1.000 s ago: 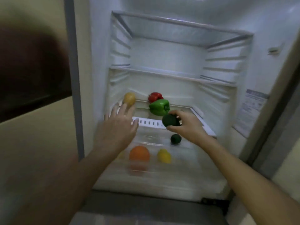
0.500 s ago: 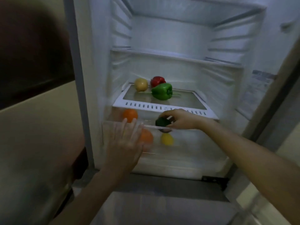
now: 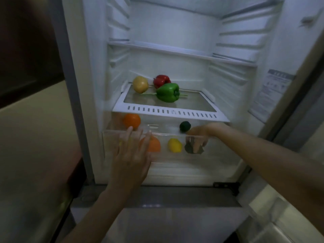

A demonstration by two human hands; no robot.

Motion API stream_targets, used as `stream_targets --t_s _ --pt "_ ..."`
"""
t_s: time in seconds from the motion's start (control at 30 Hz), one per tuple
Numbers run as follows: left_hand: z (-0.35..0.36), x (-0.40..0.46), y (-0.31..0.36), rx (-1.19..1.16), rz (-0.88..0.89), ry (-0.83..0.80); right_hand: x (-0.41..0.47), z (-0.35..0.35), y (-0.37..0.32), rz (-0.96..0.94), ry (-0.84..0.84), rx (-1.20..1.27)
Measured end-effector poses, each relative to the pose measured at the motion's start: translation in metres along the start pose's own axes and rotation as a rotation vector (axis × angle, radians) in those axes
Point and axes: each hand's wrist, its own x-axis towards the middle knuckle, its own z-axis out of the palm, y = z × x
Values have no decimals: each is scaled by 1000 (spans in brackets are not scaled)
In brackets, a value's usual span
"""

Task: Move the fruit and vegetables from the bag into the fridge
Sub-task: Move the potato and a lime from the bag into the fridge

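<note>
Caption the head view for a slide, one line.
Right hand reaches into the clear crisper drawer beside a dark green avocado; left hand rests open against the drawer front.

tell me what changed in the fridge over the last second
The right hand carried the dark green fruit down from shelf height into the clear drawer, right of the lemon; whether it has let go is unclear. The left hand dropped from the shelf edge to the drawer front, fingers straight. The peppers, the yellowish fruit, both oranges and the other dark fruit stayed put.
</note>
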Motion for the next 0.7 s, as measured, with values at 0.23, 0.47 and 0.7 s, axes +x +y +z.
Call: stream_targets --t_s 0.23,0.47,0.7 --pt "-9 3 3 -58 -54 -127 -25 -4 2 -18 109 12" --pt "-21 7 7 -69 -96 -239 -92 -8 -19 -181 581 159" --pt "-32 6 13 -1 -118 -357 -112 51 -60 -225 1127 161"
